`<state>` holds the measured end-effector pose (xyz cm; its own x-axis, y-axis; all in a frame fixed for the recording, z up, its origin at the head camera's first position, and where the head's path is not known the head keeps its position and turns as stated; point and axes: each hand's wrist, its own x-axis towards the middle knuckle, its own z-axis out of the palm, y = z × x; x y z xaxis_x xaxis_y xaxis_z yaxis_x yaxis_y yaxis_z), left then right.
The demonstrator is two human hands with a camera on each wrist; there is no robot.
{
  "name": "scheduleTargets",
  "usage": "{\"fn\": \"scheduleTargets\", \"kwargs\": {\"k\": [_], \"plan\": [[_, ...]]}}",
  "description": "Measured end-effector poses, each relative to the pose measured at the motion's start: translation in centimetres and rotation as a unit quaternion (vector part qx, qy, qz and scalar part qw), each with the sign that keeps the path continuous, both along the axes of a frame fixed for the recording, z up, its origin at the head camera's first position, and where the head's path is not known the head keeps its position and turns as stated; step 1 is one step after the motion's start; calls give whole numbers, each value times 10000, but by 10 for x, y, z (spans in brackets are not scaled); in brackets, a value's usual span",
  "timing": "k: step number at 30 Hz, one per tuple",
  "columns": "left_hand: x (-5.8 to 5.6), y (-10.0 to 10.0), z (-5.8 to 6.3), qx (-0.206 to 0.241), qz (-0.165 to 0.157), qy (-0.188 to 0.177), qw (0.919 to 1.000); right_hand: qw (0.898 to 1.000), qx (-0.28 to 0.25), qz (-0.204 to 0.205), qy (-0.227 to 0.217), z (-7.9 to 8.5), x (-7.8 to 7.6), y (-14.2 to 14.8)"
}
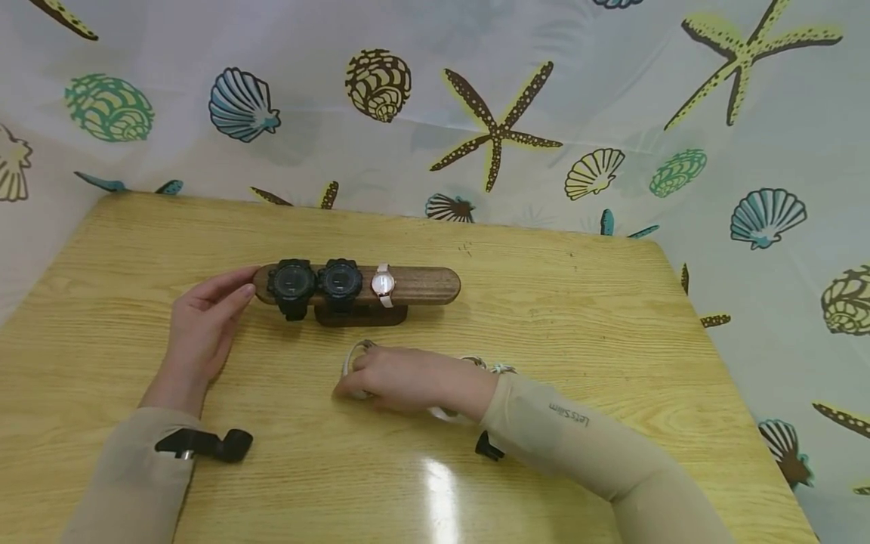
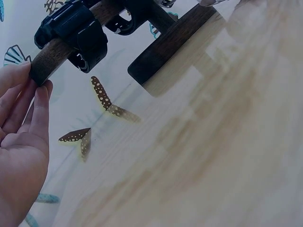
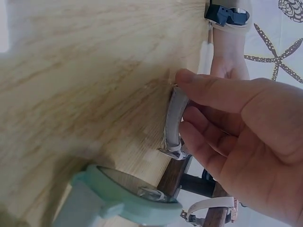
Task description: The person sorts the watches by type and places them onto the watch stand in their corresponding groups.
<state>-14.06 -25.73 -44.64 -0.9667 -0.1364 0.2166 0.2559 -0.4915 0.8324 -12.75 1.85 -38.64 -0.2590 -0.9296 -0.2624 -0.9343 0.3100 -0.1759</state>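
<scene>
A dark wooden watch stand (image 1: 428, 285) carries two black digital watches (image 1: 294, 281) and a small watch with a white strap (image 1: 384, 284). My left hand (image 1: 204, 325) pinches the stand's left end between thumb and fingers, as the left wrist view (image 2: 23, 118) also shows. In front of the stand, my right hand (image 1: 401, 378) holds a watch with a pale grey-white strap (image 3: 175, 118) just at the tabletop. Its strap is curved into a loop, and its face is hidden. My right thumb and fingers lie on either side of the strap.
A mint-green watch (image 3: 132, 194) lies on the wooden table (image 1: 612, 340) near my right hand. Beyond my right forearm, partly covered, are other watch-like pieces (image 1: 503, 369). A shell-and-starfish patterned cloth (image 1: 306, 151) hangs behind the table.
</scene>
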Motion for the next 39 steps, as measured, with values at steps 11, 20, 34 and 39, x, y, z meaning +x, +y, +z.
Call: {"fn": "scheduleTargets", "kwargs": {"k": [11,20,34,39], "plan": [[0,0,1,-1,36,-3,10000,9988,-423,-206,-106,-1,-2,1],[0,0,2,-65,32,23,10000,9717,-1812,-958,-1179,31,-7,37],[2,-2,2,-56,11,-18,10000,8782,-3443,-3227,-783,51,-42,96],[1,-2,2,-113,-20,-54,9999,8460,-3576,-3812,-1053,49,-52,103]]}}
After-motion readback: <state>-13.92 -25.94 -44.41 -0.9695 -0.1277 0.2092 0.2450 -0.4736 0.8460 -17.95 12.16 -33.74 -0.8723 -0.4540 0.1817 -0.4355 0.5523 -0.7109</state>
